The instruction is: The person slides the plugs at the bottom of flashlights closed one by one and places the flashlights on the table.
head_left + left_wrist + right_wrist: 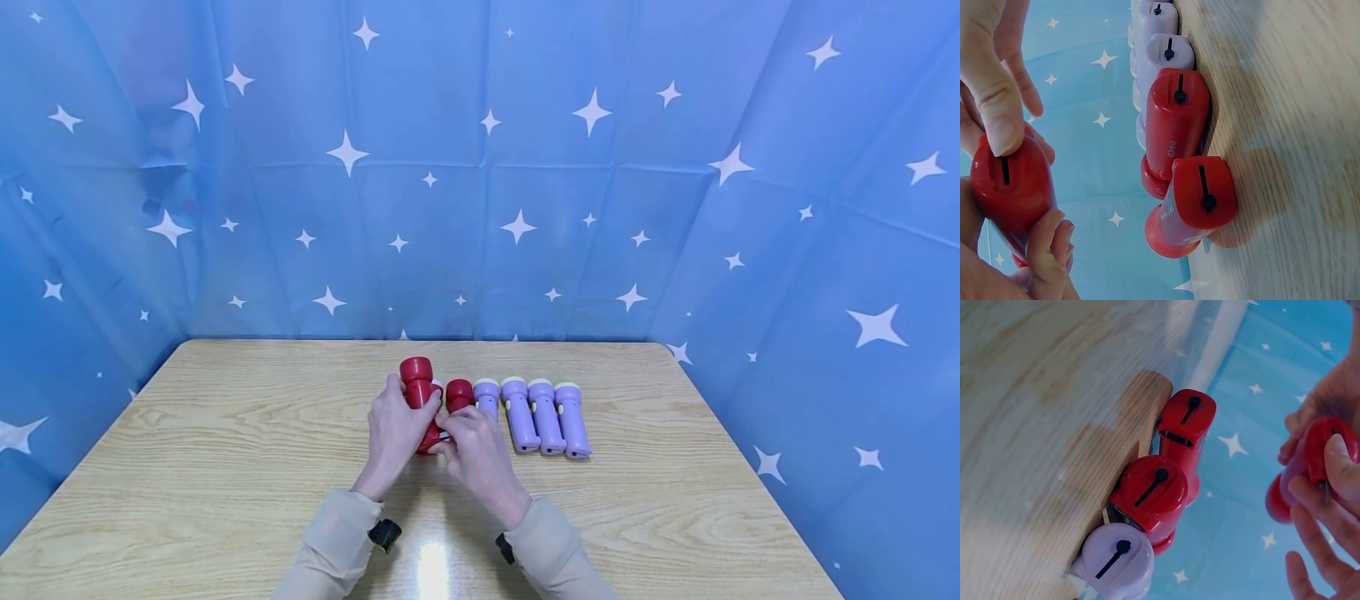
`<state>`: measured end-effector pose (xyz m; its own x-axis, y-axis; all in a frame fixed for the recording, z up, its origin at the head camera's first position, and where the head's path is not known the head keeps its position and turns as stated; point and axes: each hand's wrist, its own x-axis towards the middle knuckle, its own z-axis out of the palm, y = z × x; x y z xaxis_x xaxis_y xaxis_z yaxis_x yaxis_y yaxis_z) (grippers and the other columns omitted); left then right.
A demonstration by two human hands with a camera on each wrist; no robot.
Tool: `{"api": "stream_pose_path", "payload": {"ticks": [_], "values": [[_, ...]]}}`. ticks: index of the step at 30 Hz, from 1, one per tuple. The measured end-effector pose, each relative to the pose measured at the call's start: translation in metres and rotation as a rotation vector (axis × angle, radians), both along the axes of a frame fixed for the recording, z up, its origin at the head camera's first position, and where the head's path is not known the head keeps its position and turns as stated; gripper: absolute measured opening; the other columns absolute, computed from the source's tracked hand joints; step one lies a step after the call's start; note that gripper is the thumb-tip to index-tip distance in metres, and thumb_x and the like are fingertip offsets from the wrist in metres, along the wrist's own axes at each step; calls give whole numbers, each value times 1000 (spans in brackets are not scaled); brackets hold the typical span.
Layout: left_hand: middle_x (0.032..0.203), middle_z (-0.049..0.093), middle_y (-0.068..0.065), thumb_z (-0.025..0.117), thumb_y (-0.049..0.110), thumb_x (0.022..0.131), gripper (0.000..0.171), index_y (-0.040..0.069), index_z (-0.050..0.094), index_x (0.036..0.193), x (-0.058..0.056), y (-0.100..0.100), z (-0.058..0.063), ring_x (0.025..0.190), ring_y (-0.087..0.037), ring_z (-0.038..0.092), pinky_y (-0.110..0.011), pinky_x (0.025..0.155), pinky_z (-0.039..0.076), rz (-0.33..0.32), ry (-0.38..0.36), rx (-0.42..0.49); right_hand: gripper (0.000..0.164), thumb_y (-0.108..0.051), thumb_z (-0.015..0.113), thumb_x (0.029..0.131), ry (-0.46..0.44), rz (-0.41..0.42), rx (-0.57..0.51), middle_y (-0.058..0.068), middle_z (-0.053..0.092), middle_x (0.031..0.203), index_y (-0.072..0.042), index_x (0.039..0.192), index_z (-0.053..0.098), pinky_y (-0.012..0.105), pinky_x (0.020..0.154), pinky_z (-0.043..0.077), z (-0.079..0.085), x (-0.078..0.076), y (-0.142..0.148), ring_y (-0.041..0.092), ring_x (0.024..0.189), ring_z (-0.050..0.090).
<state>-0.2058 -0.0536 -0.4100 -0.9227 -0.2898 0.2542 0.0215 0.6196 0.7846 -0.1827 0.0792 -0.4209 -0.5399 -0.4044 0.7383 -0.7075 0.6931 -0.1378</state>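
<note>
My left hand [393, 425] grips a red flashlight [417, 393] by its body, raised off the table with the wide head pointing away. My right hand [480, 454] pinches the tail end; in the left wrist view its thumb lies on the red end cap [1019, 181] beside a black slot. A thin metal piece [1324, 489] sticks out near the right fingers in the right wrist view. Under the hands lie two more red flashlights, one with a plain red body [1175, 125], the other with a paler body [1204, 194].
Several lavender flashlights [573, 421] lie side by side to the right of the red ones, tails toward me. The wooden table [225, 467] ends at a blue star-patterned curtain [450, 208] behind and at both sides.
</note>
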Motion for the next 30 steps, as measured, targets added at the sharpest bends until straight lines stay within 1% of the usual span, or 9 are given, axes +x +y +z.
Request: {"api": "stream_pose_path", "payload": {"ticks": [8, 21, 30], "values": [[86, 66, -17, 71, 37, 80, 43, 3, 51, 98, 0, 1, 1, 70, -28, 63, -35, 59, 55, -1, 12, -7, 25, -10, 86, 63, 12, -18, -8, 1, 75, 83, -7, 85, 74, 31, 76, 51, 0, 1, -2, 16, 81, 65], [91, 66, -17, 72, 35, 80, 45, 2, 51, 102, 1, 2, 1, 73, -27, 65, -36, 62, 57, -16, -2, -4, 28, -12, 87, 61, 25, -54, -5, 1, 74, 79, -6, 86, 74, 30, 74, 51, -1, 1, -4, 16, 81, 65], [89, 66, -17, 71, 35, 80, 44, 2, 51, 102, 0, 2, 1, 71, -26, 64, -35, 60, 56, -16, -1, 2, 29, -13, 87, 62, 39, -70, 8, 2, 73, 78, -5, 86, 74, 29, 71, 51, -1, 2, -5, 16, 80, 65]]}}
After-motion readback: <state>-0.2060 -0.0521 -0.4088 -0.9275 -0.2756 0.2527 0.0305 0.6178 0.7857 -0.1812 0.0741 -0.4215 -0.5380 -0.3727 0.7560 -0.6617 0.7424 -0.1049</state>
